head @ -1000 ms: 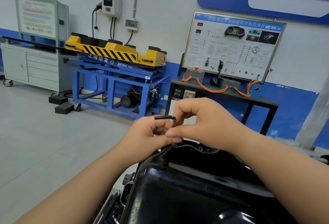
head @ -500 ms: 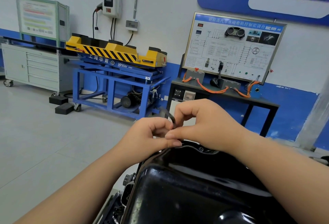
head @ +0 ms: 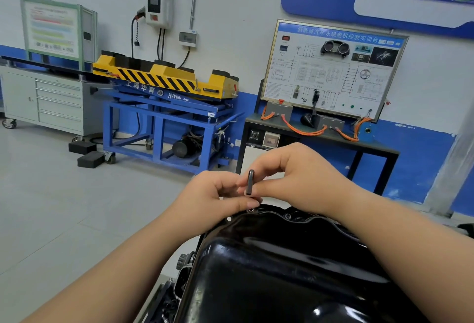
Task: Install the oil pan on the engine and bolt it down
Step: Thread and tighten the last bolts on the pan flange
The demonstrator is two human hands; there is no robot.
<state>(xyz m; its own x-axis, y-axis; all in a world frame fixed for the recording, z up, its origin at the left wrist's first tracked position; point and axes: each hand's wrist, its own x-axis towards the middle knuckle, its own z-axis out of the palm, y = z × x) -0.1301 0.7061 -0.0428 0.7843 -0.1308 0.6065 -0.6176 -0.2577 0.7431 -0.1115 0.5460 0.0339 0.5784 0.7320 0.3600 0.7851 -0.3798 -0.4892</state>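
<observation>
The glossy black oil pan point(head: 282, 271) lies upside down on the engine, filling the lower middle of the view. Its far flange point(head: 307, 220) shows a bolt point(head: 288, 217) and a bare hole point(head: 229, 218). A small black hex key point(head: 250, 182) stands over a bolt point(head: 250, 210) at the far left of the flange, its free arm pointing towards me. My left hand point(head: 213, 194) pinches the key from the left. From the right, the fingertips of my right hand point(head: 295, 179) close on it too. The key's lower end is hidden by my fingers.
Engine parts point(head: 183, 263) show below the pan's left edge. Beyond stand a blue lift stand with a yellow top point(head: 166, 107), a grey drawer cabinet point(head: 43, 99) and a training board on a black table point(head: 331, 73). Two black blocks point(head: 87, 153) lie on the grey floor.
The hex key's free arm has swung from pointing left, through up-left, to pointing towards me. Both hands stayed at the pan's far flange.
</observation>
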